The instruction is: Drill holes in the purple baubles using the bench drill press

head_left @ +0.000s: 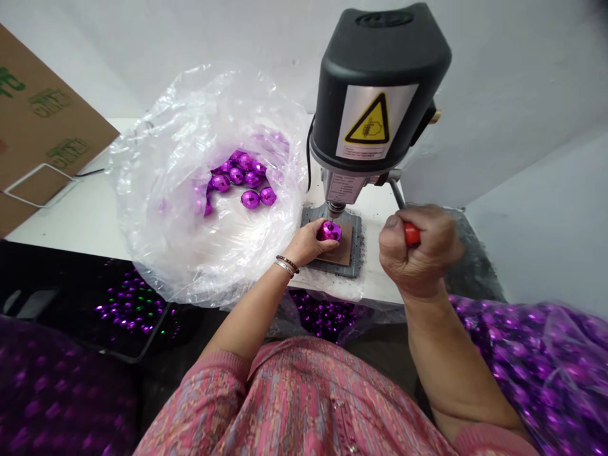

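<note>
Purple faceted ball (329,231) sits just under the black bench drill (375,95), cupped by the curled left hand (308,244), which keeps it steady on a brown pad (346,250). The right hand (420,253), a closed fist, grips the drill's red lever handle (412,235). More purple balls (237,177) lie within reach in a clear plastic bag (156,190) left of the drill.

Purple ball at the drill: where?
Head view: the purple ball sits in the left hand, under the drill chuck, above a brown pad.
</note>
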The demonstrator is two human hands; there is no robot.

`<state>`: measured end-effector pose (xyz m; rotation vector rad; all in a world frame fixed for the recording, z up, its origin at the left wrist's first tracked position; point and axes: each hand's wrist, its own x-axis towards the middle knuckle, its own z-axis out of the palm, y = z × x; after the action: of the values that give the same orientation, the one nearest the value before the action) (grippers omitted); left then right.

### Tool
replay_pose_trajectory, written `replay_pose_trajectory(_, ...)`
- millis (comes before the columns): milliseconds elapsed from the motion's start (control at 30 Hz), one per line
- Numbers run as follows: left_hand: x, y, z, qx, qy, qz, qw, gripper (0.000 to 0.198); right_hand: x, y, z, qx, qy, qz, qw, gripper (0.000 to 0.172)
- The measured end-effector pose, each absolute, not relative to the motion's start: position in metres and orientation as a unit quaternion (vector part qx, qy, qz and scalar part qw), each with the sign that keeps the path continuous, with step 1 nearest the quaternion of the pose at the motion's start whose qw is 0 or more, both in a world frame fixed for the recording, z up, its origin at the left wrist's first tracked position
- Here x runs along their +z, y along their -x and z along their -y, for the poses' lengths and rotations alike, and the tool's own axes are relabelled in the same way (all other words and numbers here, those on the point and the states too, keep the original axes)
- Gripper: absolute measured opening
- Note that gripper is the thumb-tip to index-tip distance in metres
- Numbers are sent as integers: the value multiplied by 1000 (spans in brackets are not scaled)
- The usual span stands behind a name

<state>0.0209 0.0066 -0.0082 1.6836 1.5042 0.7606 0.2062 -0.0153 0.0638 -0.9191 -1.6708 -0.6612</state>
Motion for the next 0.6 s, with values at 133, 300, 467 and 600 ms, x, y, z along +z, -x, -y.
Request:
replay_pose_trajectory(133,-9,-20,-7,293,-658,-588,368,47,56,-204,12,-256,363,698,562,18)
replay_pose_trajectory(300,-10,-20,-8,300,-661,-578,372,47,51,-200,11,-224,367,683,590,19)
replay_pose_trajectory(467,-11,-19,-7,299,-667,-573,370,44,42,-195,12,-214,345,684,606,14)
replay_pose_trajectory(600,-13,-18,-8,295,-657,-581,380,58,56,-193,9,-217,352,660,627,6)
